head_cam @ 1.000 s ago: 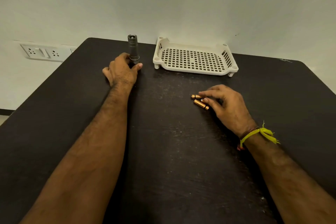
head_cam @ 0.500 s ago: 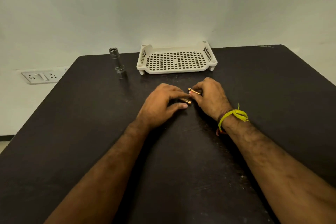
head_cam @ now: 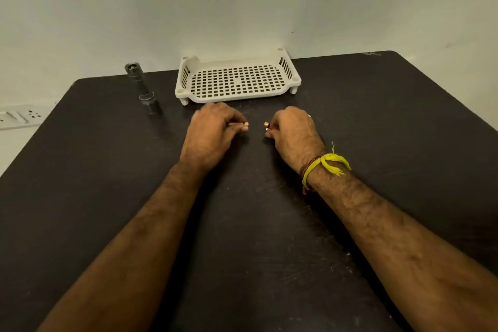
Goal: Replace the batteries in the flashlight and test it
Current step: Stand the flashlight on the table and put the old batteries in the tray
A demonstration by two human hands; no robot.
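A grey metal flashlight stands on end at the back left of the dark table, its top end open. My left hand is closed around a copper-coloured battery, whose tip sticks out toward the right. My right hand is closed around another battery, with only its end showing toward the left. The two hands are a small gap apart, just in front of the tray. Whether either hand holds more batteries is hidden by the fingers.
A white perforated plastic tray sits against the wall at the back of the table, empty. A wall socket strip is at the far left, below table level. A yellow thread band is on my right wrist.
My left hand left the flashlight and came to the batteries. Both hands picked batteries off the table and have now drawn slightly apart.
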